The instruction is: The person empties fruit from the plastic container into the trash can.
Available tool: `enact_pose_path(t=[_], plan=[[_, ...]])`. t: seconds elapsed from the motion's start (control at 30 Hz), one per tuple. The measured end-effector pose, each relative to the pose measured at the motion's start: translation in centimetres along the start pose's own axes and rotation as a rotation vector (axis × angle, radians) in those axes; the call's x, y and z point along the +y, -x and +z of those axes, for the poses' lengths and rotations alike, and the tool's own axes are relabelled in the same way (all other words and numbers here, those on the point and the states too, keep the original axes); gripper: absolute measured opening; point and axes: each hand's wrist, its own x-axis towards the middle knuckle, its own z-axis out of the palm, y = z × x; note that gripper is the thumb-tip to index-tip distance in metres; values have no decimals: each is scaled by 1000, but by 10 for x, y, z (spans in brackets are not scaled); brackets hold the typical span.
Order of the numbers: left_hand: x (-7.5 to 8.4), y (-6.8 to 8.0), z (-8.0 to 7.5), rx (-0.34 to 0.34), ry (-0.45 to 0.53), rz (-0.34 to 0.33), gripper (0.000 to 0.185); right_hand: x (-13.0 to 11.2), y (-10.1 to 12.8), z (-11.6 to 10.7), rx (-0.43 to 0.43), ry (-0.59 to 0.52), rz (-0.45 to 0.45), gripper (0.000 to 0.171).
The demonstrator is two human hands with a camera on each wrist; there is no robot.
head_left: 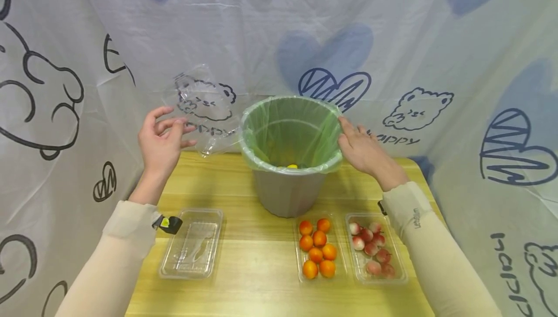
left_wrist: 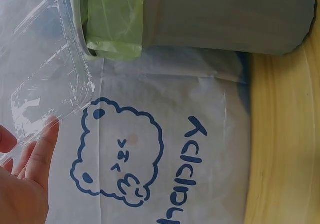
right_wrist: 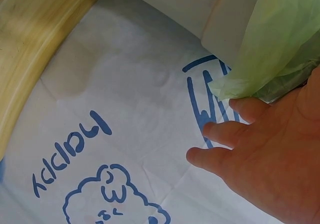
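Observation:
My left hand point(head_left: 171, 127) is raised left of the bin and pinches the edge of an empty clear plastic tray point(head_left: 205, 113) at its fingertips. The tray tilts in the air beside the bin's left rim. In the left wrist view the fingers point(left_wrist: 46, 139) lie nearly straight along the tray point(left_wrist: 45, 78). A grey bin point(head_left: 285, 193) with a green liner point(head_left: 289, 128) stands at the table's back middle, with something yellow point(head_left: 292, 166) at its bottom. My right hand point(head_left: 350, 133) lies open against the bin's right rim, fingers point(right_wrist: 227, 133) beside the liner point(right_wrist: 280, 43).
On the wooden table point(head_left: 257, 278) lie an empty clear tray point(head_left: 192, 243) at front left, a tray of several orange fruits point(head_left: 318, 250) and a tray of several red-and-white fruits point(head_left: 375, 253) at front right. A printed white sheet point(head_left: 479, 65) hangs all around.

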Motion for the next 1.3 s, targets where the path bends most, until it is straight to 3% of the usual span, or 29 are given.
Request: enact_pose_path(t=[0.3, 0.67, 1.1, 1.3], plan=[[-5, 6, -11, 43, 29, -57, 25, 0, 1, 0, -6, -3, -3, 67], [-18, 21, -27, 49, -39, -123, 29, 0, 1, -1, -9, -11, 0, 68], [-43, 53, -35, -28, -232, -234, 32, 0, 1, 1, -22, -12, 14, 67], [-51, 74, -38, -101, -310, -240, 34, 0, 1, 0, -19, -17, 7, 67]])
